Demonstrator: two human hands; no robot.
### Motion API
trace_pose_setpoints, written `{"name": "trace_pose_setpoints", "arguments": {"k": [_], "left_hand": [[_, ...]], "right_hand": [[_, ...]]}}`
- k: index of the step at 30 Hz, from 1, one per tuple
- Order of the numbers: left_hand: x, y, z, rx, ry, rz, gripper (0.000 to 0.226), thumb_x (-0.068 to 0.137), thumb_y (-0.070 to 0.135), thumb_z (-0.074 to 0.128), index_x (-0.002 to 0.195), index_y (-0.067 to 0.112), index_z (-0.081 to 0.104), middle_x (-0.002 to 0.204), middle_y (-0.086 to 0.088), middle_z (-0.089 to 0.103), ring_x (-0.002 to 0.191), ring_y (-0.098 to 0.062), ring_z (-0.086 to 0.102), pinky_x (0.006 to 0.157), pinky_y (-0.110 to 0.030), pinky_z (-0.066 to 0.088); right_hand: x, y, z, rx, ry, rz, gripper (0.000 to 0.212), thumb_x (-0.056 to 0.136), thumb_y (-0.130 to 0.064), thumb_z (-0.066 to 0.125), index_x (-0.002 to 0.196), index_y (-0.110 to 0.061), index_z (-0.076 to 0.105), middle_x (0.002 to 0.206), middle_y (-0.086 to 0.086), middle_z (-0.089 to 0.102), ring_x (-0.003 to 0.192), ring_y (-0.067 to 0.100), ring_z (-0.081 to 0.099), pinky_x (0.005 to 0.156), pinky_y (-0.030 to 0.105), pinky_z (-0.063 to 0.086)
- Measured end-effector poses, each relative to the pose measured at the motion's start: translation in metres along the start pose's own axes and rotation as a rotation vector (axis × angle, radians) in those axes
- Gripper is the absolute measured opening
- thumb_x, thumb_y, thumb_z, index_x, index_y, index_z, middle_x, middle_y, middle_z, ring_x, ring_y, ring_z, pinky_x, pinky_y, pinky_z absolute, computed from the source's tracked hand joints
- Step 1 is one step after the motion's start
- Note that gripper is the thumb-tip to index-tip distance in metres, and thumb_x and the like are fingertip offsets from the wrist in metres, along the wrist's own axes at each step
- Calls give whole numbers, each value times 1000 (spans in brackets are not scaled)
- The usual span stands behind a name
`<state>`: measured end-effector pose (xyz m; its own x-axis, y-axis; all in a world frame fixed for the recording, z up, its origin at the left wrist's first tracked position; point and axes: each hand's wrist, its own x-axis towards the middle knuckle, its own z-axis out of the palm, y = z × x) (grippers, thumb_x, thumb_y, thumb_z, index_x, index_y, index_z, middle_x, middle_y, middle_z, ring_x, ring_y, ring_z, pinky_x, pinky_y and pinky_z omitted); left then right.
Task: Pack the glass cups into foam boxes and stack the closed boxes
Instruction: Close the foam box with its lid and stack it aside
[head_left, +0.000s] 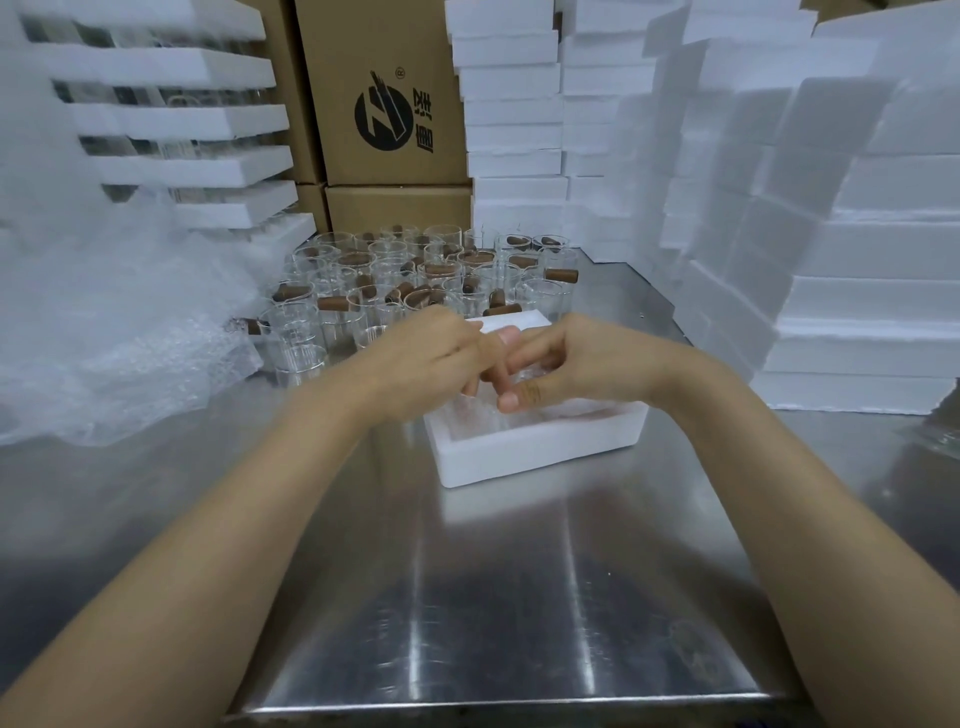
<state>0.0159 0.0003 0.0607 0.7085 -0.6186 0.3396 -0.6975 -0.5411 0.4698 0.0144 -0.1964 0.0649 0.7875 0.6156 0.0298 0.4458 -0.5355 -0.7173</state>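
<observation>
An open white foam box (519, 452) sits mid-table on the steel surface. Both my hands are over its opening. My right hand (571, 364) pinches a clear glass cup in bubble wrap (527, 376) between thumb and fingers, low in the box. My left hand (431, 358) meets it from the left, its fingers curled down onto the same wrapped cup. Motion blur hides the cup's exact shape. Behind the box stand several loose glass cups (415, 270) with brown handles.
A heap of bubble wrap (104, 322) covers the table's left side. Foam trays holding glassware (182, 119) rise at the back left, with cardboard cartons (384, 104) behind. Tall stacks of foam boxes (857, 260) line the right. Bare steel table (493, 597) lies near me.
</observation>
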Motion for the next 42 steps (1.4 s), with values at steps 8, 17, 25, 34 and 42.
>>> {"name": "trace_pose_setpoints", "arguments": {"k": [8,17,25,34,42], "left_hand": [[-10,-23,-18,-108,326,-154,31,102,20,42,130,26,55,118,10,64,116,-2,53,102,-25,38],[-15,-63,-14,257,-235,-450,82,88,38,65,154,31,16,163,4,2,149,-16,-2,119,-42,8],[-15,-58,-14,-4,-58,-448,103,67,29,83,146,36,16,131,7,23,117,-20,38,89,-33,38],[-22,-49,-47,152,416,4,112,63,20,86,145,43,14,129,16,21,119,-7,33,88,-25,44],[-13,-62,-36,512,599,109,110,62,0,85,148,24,21,141,-4,17,137,-29,25,77,-41,56]], "right_hand": [[-5,10,-9,33,242,111,46,82,-58,58,112,-26,73,104,-11,73,82,5,67,81,24,49],[-18,39,-37,-275,233,520,31,89,-41,64,117,-28,67,103,1,67,87,19,62,69,25,46],[-29,38,-38,7,98,541,35,88,-3,61,119,-19,66,106,11,69,89,23,68,66,26,54],[-17,43,-31,-16,258,498,49,87,-11,66,134,-23,58,116,6,67,97,20,66,73,19,53],[4,52,-16,44,695,394,42,102,-42,40,111,-12,68,87,3,63,55,8,56,51,18,46]]}}
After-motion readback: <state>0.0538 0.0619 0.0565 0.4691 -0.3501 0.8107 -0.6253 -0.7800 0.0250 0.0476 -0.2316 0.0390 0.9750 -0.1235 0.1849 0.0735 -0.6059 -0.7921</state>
